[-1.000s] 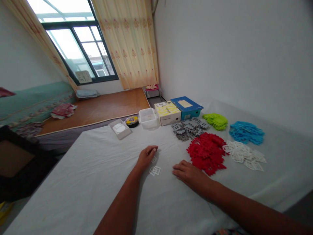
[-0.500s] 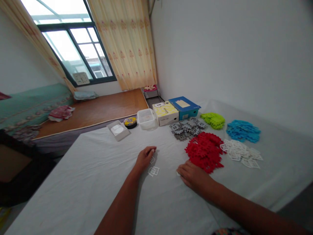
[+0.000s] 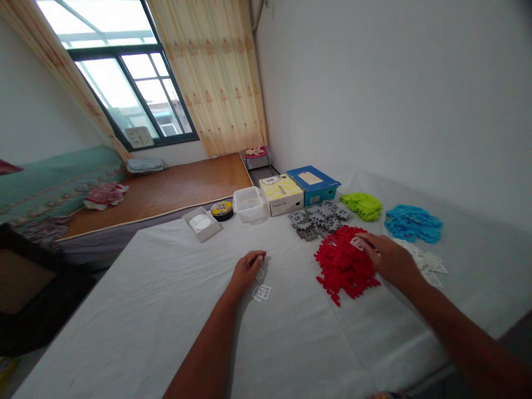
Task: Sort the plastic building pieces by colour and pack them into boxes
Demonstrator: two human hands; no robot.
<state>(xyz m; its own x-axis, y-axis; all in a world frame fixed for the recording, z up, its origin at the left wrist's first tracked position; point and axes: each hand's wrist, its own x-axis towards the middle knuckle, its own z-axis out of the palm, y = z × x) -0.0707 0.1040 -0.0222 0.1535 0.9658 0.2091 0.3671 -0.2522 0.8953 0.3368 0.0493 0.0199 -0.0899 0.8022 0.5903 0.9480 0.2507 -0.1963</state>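
1. Left hand (image 3: 247, 270): I read no change from half a second ago. It rests on the worktop (image 3: 166, 310) left of the red pile (image 3: 347, 261), fingers curled loosely and pressing down on a small white piece (image 3: 260, 274). Two joined white pieces (image 3: 262, 292) lie just nearer me than that hand, apart from it. Grip state: partly closed, pinning rather than clamping; I cannot tell whether the thumb is under the piece

2. Right hand (image 3: 386, 256): this is what moved. Half a second ago it lay flat at the near edge of the red pile; now it sits at the far right edge of the red pile, between it and the white pile (image 3: 428, 260). I judge this as a reach for another loose piece. Grip state: fingers drawn together at the tips over a pale piece (image 3: 358, 242) lying on the red pile; touching it, but the view does not show whether it is actually pinched

3. Beyond the red pile: grey pile (image 3: 318, 217), green pile (image 3: 362, 205), blue pile (image 3: 412, 223), all untouched
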